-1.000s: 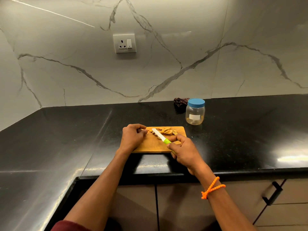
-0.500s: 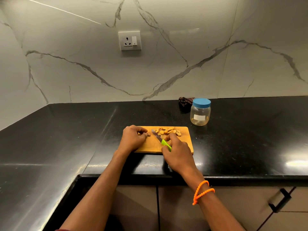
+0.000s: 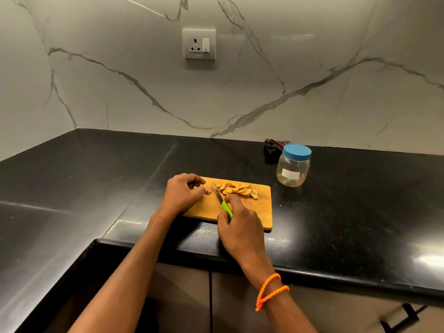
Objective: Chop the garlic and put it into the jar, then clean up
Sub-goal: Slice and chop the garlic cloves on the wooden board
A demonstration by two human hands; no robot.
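A wooden cutting board [image 3: 260, 212] lies on the black counter near its front edge. Sliced garlic pieces [image 3: 237, 189] are heaped along the board's far side. My right hand [image 3: 240, 227] grips the green handle of a small knife [image 3: 219, 197], blade pointing away and resting on the board just left of the slices. My left hand [image 3: 183, 194] has curled fingers pinching a small garlic piece [image 3: 208, 192] against the board, close to the blade. A clear plastic jar [image 3: 292, 168] with a blue lid on stands upright, right of and behind the board.
A dark crumpled cloth [image 3: 272, 146] lies behind the jar against the marble wall. A wall socket [image 3: 199, 44] sits above. The black counter [image 3: 96, 179] wraps round to the left; cabinet doors and a handle [image 3: 406, 316] are below its edge.
The knife has turned from lying flat and angled across the board to blade-down beside the garlic piece held by my left hand. My right hand shifted left towards the board's middle.
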